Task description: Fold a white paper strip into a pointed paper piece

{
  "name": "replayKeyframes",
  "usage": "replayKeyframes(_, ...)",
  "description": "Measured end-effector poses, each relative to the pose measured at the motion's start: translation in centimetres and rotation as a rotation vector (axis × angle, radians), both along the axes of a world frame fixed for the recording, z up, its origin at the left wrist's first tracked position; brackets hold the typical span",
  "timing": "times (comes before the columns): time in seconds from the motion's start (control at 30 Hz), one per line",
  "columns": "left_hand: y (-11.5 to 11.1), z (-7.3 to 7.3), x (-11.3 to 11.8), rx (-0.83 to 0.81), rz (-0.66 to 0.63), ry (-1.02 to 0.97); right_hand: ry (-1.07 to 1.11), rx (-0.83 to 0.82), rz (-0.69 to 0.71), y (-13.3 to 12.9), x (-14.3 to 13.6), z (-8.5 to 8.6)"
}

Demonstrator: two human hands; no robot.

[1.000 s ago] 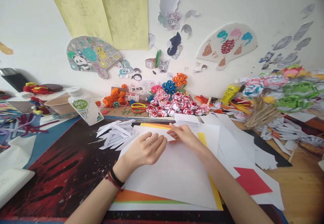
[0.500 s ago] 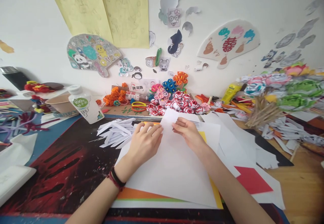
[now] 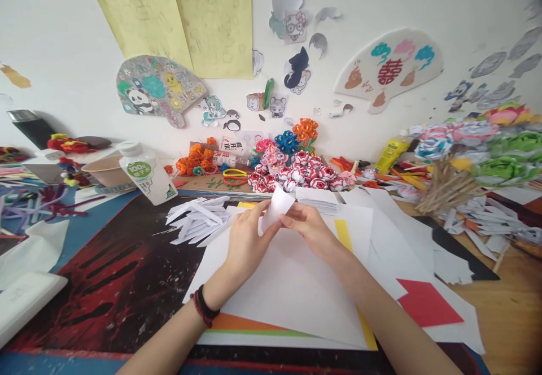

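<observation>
A small piece of white paper (image 3: 277, 206) is held up between both hands, bent into a curve. My left hand (image 3: 249, 239) grips its left and lower side, the fingers partly behind it. With thumb and fingers, my right hand (image 3: 311, 228) pinches its lower right edge. Beneath the hands lies a large white sheet (image 3: 292, 290), over orange and yellow sheets. Left of my left hand is a heap of folded white paper strips (image 3: 197, 219). Just behind the right hand sits a stack of small white papers (image 3: 317, 199).
Red-and-white paper flowers (image 3: 311, 174) line the back by the wall. A white bottle (image 3: 148, 174) stands at back left, near a paper cup (image 3: 104, 171). A red paper piece (image 3: 427, 302) and white sheets lie to the right. Green paper flowers (image 3: 503, 171) crowd the far right.
The small white paper has gone from lying flat to being lifted and curled. My left hand has turned, bringing its thumb to the paper, and the right hand has closed on its edge.
</observation>
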State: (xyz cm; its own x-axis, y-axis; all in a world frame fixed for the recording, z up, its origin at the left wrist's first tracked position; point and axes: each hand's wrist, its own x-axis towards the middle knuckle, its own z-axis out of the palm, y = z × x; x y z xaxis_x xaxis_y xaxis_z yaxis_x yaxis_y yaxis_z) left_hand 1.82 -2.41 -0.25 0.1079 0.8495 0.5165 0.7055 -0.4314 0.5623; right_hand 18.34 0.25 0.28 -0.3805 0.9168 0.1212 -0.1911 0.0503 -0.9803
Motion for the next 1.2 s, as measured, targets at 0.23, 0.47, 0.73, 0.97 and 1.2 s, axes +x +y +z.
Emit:
replayKeyframes(0.23,-0.13,0.5,0.23,-0.216,-0.203,-0.253,-0.106,0.061,-0.229,0.52,0.32,-0.31)
replayKeyframes(0.47,0.02,0.79,0.05,-0.328,-0.309,-0.338,-0.095,0.083,-0.231,0.44,0.53,-0.15)
replayKeyframes(0.73,0.41,0.36,0.03,-0.323,-0.267,-0.337,-0.195,0.186,-0.321,0.64,0.48,-0.67)
replayKeyframes(0.97,0.7,-0.02,-0.08,-0.351,-0.236,-0.353,-0.147,0.18,-0.356,0.2,0.02,-0.18)
replayKeyframes(1.2,0.26,0.57,-0.15,-0.273,-0.19,-0.398,-0.135,0.18,-0.309,-0.24,-0.16,-0.13)
